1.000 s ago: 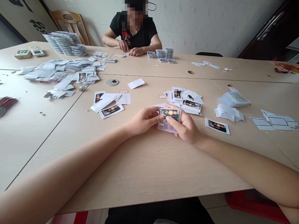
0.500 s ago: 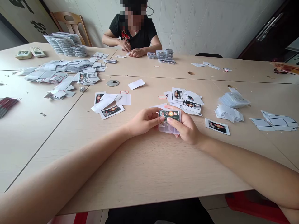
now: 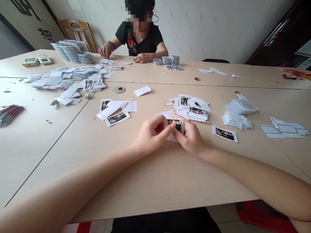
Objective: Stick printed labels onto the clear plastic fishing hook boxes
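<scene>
Both of my hands meet over the middle of the wooden table [image 3: 155, 181]. Between them is a small clear plastic packet with a dark printed card [image 3: 177, 125] at its top. My left hand [image 3: 152, 135] is closed, its fingers pinching the packet's left side. My right hand [image 3: 189, 137] is closed round the packet's right side and covers most of it. Just beyond my hands lies a loose heap of printed cards [image 3: 191, 106], and one printed card [image 3: 224, 133] lies flat to the right.
Another person sits across the table, one hand [image 3: 105, 51] reaching to cards, with stacked packets [image 3: 170, 60] beside. A large card spread [image 3: 65, 79] and tall stacks [image 3: 71, 51] lie far left. Clear packets [image 3: 241, 106], white pieces [image 3: 284, 127], a metal disc [image 3: 118, 89] and remotes [image 3: 36, 60] also lie about.
My hands have closed in over the packet and turned it, so less of it shows now. The person opposite has reached one hand out to the left.
</scene>
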The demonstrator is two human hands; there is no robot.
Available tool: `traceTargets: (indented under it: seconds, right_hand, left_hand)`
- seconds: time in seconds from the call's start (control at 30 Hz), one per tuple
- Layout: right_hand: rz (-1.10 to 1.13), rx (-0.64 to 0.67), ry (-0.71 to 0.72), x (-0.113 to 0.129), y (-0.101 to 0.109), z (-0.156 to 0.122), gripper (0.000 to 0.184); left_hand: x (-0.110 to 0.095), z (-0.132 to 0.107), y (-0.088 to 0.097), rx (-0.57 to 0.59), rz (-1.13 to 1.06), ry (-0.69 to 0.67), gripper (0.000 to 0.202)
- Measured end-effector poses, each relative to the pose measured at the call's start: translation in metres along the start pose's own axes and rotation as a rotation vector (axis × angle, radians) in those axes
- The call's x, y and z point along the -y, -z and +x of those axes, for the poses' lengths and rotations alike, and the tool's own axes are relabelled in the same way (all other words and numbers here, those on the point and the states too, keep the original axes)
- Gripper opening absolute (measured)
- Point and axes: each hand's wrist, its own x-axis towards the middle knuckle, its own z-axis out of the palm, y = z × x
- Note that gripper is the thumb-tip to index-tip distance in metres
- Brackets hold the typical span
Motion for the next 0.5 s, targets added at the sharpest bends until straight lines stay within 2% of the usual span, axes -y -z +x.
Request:
traceTargets:
  seconds: [0.07,0.2,0.33,0.5]
  right_hand:
    - [-0.052,0.04,0.018,0.0002,-0.0007,-0.0027,0.05]
    - [-0.153,0.093,0.104,0.0005,-0.001,-0.0078,0.058]
    - [-0.262,0.075,0.183,0.0017,-0.0015,-0.0086,0.063]
    - [-0.332,0.057,0.22,0.0032,-0.0007,-0.0079,0.062]
  left_hand:
    - [-0.004,-0.0036,-0.0028,0.052,-0.028,0.009,0.031]
    - [-0.0058,-0.0046,-0.0032,0.071,-0.175,0.066,0.029]
    - [-0.0069,-0.0035,-0.0014,0.105,-0.356,0.148,0.029]
    - [-0.0082,-0.0023,-0.0001,0.133,-0.436,0.19,0.027]
